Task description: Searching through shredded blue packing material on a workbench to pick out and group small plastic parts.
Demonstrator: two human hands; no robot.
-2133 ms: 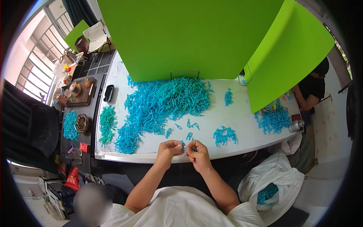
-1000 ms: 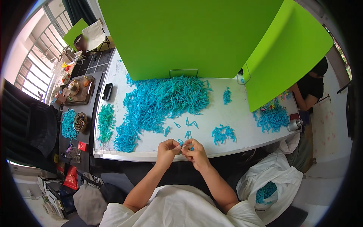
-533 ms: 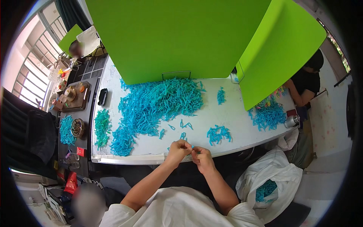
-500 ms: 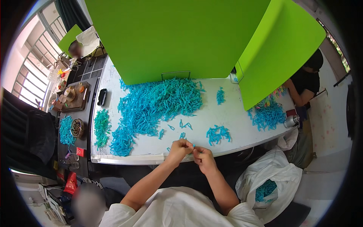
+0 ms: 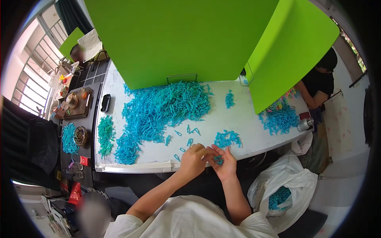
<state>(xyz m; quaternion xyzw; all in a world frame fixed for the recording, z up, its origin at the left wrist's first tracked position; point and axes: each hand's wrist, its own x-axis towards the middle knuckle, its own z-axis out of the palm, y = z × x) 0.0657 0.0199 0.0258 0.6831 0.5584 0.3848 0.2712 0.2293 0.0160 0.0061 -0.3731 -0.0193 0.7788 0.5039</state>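
My left hand (image 5: 193,160) is above the near edge of the white table (image 5: 242,99), its fingers bent together against the fingertips of my right hand; what they pinch, if anything, is hidden. My right hand (image 5: 226,164) is cupped palm up with its fingers partly spread, and a few small blue plastic clip-like pieces (image 5: 218,160) lie in it. Just beyond the right hand is a small pile of the same blue pieces (image 5: 227,139). Several single pieces (image 5: 190,141) are scattered beyond my left hand. A large blue-green heap (image 5: 166,105) spreads across the table's far left part.
Tall green panels (image 5: 178,43) stand along the far side. A greener pile (image 5: 106,137) and a black tray (image 5: 105,103) are at left. Another blue pile (image 5: 279,119) lies at right, near a co-worker (image 5: 319,83). A white sack (image 5: 295,178) of blue pieces sits at lower right.
My right hand has opened from a pinch into a cupped palm, showing blue pieces in it. My left hand has shifted slightly right, its fingers now over the right fingertips.
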